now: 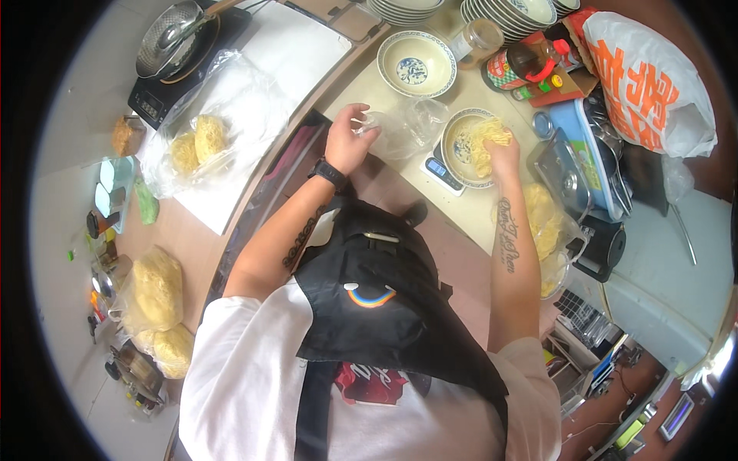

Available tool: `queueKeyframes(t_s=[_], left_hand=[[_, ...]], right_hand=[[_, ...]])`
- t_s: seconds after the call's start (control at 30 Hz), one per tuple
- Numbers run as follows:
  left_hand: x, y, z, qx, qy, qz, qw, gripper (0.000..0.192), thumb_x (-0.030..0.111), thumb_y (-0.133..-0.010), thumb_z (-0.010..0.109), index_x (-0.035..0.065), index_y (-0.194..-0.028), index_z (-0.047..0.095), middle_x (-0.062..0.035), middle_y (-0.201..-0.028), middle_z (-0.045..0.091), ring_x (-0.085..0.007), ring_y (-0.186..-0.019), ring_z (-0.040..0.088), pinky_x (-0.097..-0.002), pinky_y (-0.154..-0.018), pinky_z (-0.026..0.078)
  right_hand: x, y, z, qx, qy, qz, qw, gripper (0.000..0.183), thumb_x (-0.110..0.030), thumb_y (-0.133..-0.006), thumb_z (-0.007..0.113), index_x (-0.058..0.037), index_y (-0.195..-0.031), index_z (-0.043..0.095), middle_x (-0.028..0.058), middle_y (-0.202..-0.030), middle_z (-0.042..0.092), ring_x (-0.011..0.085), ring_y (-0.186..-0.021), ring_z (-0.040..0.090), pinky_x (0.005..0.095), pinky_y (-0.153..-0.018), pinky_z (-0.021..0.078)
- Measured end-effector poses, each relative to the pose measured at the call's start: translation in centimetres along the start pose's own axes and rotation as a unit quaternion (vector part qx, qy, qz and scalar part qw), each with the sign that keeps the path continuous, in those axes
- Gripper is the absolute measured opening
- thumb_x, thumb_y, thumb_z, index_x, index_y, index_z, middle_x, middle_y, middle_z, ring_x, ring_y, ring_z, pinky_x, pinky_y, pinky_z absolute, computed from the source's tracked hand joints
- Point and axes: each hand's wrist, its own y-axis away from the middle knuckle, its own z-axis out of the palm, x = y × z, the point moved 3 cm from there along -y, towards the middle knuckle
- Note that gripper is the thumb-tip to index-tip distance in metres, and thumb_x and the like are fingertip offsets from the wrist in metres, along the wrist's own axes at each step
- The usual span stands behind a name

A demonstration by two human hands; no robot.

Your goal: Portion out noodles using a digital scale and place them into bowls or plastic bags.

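Note:
My right hand point(503, 155) grips a clump of thin yellow noodles point(481, 144) in a patterned bowl point(455, 176), which stands on a small digital kitchen scale point(443, 174). To the left, my left hand point(351, 138) has its fingers curled at the edge of a clear plastic bag point(403, 129); whether they pinch it is hard to tell. Behind the bag sits another patterned bowl point(392, 52) with a blue motif inside. Beside my right forearm lies a bag of yellow noodles point(539, 219).
Stacked bowls point(501, 20), a glass jar point(481, 37) and sauce bottles point(516, 66) stand at the back. Right of the scale are a metal lid point(565, 173) and a white plastic bag point(646, 86). The left counter holds bagged noodle bundles point(199, 144) and an induction cooker point(155, 101) with a pan.

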Motion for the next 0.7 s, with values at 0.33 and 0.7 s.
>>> queueKeyframes(t_s=[0.33, 0.7], left_hand=[[0.6, -0.1, 0.0, 0.026, -0.070, 0.039, 0.996, 0.022, 0.020, -0.085, 0.073, 0.0033, -0.098, 0.068, -0.0134, -0.081, 0.067, -0.0264, -0.077, 0.066, -0.0370, -0.073, 0.052], [1.2, 0.6, 0.3, 0.062, 0.005, -0.017, 0.998, 0.021, 0.022, -0.093, 0.067, 0.0008, -0.092, 0.066, -0.0099, -0.072, 0.063, -0.0135, -0.065, 0.057, -0.0286, -0.062, 0.047]], right_hand=[[-7.3, 4.3, 3.8, -0.127, -0.509, 0.009, 0.852, 0.044, -0.006, -0.082, 0.069, 0.0006, -0.124, 0.056, 0.0127, -0.110, 0.067, 0.0266, -0.097, 0.069, 0.0411, -0.086, 0.0586], [-2.1, 5.8, 18.6, -0.098, -0.609, 0.192, 0.764, 0.037, -0.012, -0.092, 0.060, -0.0008, -0.127, 0.055, 0.0132, -0.117, 0.064, 0.0284, -0.107, 0.064, 0.0425, -0.092, 0.0537]])
